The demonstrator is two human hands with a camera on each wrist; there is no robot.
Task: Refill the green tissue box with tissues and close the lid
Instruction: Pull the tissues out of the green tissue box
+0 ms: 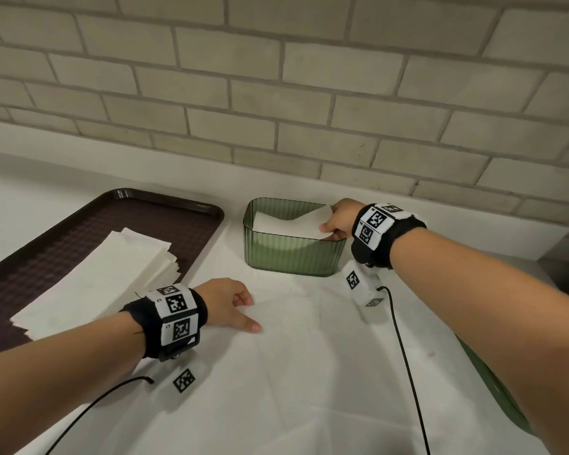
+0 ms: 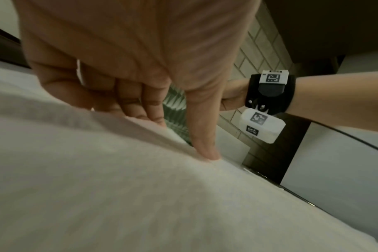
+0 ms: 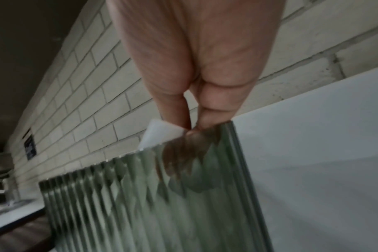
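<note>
A: Green ribbed tissue box (image 1: 294, 254), lid off, stands on the table (image 1: 309, 372) beside the brown tray (image 1: 46, 257).

B: Right hand (image 1: 339, 221) pinches a tissue (image 1: 296, 223) inside it; left hand (image 1: 225, 303), loosely curled, rests empty on the table.

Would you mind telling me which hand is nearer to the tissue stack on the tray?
Left. The left hand rests on the cloth beside the tissue stack; the right hand is away at the green box.
</note>
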